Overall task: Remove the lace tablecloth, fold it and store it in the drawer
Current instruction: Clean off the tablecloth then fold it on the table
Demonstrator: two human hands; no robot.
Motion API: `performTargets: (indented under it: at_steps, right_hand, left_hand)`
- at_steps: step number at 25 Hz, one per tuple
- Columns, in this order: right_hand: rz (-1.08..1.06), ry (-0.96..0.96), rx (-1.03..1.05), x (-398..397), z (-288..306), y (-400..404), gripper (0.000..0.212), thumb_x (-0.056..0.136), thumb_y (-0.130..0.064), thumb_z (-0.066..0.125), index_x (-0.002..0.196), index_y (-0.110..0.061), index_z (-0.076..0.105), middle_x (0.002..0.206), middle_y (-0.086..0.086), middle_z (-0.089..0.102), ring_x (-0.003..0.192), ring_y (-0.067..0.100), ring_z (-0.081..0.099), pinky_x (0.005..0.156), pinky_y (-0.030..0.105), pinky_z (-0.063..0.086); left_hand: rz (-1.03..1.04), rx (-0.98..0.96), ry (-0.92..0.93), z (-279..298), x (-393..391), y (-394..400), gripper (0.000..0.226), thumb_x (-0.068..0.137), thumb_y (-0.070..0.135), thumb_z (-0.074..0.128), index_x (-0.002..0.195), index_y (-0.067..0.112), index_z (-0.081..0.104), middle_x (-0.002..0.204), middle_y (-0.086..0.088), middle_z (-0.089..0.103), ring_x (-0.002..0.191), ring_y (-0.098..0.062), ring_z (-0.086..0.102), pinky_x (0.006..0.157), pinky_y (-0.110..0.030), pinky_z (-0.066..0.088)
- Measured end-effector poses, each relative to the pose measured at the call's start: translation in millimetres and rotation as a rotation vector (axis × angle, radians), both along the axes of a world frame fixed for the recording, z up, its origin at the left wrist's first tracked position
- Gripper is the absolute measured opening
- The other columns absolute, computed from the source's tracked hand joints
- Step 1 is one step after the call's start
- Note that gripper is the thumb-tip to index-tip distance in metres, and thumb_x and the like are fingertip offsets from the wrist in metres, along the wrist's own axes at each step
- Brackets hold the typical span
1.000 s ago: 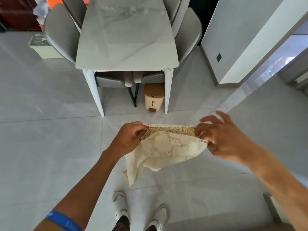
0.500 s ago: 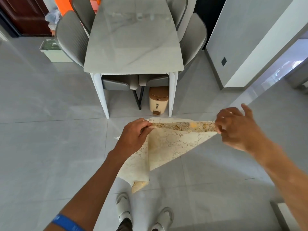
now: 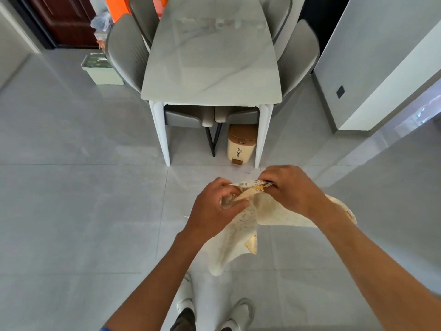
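The cream lace tablecloth [image 3: 241,232] hangs in the air in front of me, partly folded, its lower end drooping toward my feet. My left hand [image 3: 214,209] grips its upper edge from the left. My right hand [image 3: 288,189] pinches the lace border close beside it, so both hands nearly meet at the top. Part of the cloth spreads out to the right behind my right forearm. No drawer is in view.
The bare marble dining table [image 3: 212,68] stands ahead with grey chairs [image 3: 124,51] tucked around it. A cream pedal bin [image 3: 241,146] sits under its near right corner. A white box [image 3: 102,70] lies on the floor at left. A grey wall unit [image 3: 372,56] rises at right.
My hands were spread apart with the top edge stretched between them; they have come together, and the cloth now hangs doubled below them and swings out to the right.
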State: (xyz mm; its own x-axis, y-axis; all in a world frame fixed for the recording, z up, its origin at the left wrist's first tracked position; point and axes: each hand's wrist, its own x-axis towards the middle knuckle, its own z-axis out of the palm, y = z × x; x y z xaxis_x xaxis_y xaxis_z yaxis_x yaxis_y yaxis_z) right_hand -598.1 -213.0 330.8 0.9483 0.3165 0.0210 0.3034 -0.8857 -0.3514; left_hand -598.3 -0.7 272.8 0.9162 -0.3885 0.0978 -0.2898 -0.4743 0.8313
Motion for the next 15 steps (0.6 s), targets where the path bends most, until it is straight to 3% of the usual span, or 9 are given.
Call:
performTargets:
  at_steps: [2, 5, 8, 10, 13, 15]
  right_hand:
    - [0.027, 0.041, -0.054, -0.7, 7.9, 1.3, 0.007, 0.081, -0.017, 0.077, 0.087, -0.021, 0.075, 0.083, -0.004, 0.073, 0.070, 0.011, 0.059, 0.069, 0.030, 0.052]
    - [0.023, 0.124, -0.167, 6.6, 24.4, -3.3, 0.012, 0.082, -0.022, 0.077, 0.094, -0.023, 0.075, 0.092, -0.005, 0.074, 0.079, 0.011, 0.058, 0.076, 0.029, 0.051]
    - [0.000, 0.173, -0.258, 10.5, 39.2, -7.1, 0.009, 0.084, -0.022, 0.075, 0.093, -0.024, 0.075, 0.089, -0.006, 0.074, 0.078, 0.010, 0.056, 0.072, 0.027, 0.048]
    - [-0.011, 0.198, -0.293, 9.1, 46.8, -8.6, 0.010, 0.085, -0.017, 0.074, 0.090, -0.025, 0.075, 0.077, -0.012, 0.067, 0.070, 0.007, 0.053, 0.063, 0.021, 0.041]
    - [-0.016, 0.252, -0.335, 1.5, 55.4, -14.9, 0.017, 0.083, -0.011, 0.072, 0.086, -0.027, 0.074, 0.060, -0.023, 0.044, 0.060, -0.003, 0.044, 0.053, 0.016, 0.025]
    - [-0.010, 0.297, -0.370, -3.3, 59.2, -21.0, 0.025, 0.083, -0.007, 0.070, 0.078, -0.032, 0.068, 0.059, -0.020, 0.043, 0.059, -0.003, 0.044, 0.051, 0.017, 0.024]
  left_hand:
    - [-0.081, 0.003, 0.008, -18.8, -20.0, -0.1, 0.026, 0.081, 0.042, 0.074, 0.098, 0.022, 0.073, 0.113, 0.015, 0.058, 0.101, -0.006, 0.052, 0.085, -0.031, 0.049]
    - [0.009, 0.042, -0.016, -41.3, -35.4, -8.5, 0.029, 0.084, 0.047, 0.064, 0.100, 0.024, 0.072, 0.115, 0.018, 0.056, 0.104, -0.004, 0.045, 0.090, -0.034, 0.044]
    - [0.005, 0.261, 0.079, -53.3, -38.2, -17.3, 0.046, 0.083, 0.056, 0.059, 0.118, 0.027, 0.066, 0.112, 0.013, 0.056, 0.106, -0.013, 0.050, 0.091, -0.034, 0.043]
    - [-0.024, 0.355, 0.103, -58.0, -40.2, -19.5, 0.050, 0.083, 0.053, 0.062, 0.124, 0.025, 0.064, 0.116, 0.007, 0.059, 0.108, -0.019, 0.054, 0.095, -0.038, 0.045]
    - [0.138, 0.262, 0.125, -60.7, -32.0, -9.1, 0.059, 0.080, 0.054, 0.065, 0.129, 0.022, 0.058, 0.135, 0.005, 0.056, 0.120, -0.019, 0.053, 0.102, -0.037, 0.043]
    - [0.231, 0.133, 0.111, -56.8, -22.4, 2.0, 0.055, 0.084, 0.051, 0.064, 0.131, 0.024, 0.055, 0.140, 0.006, 0.054, 0.121, -0.015, 0.052, 0.101, -0.036, 0.043]
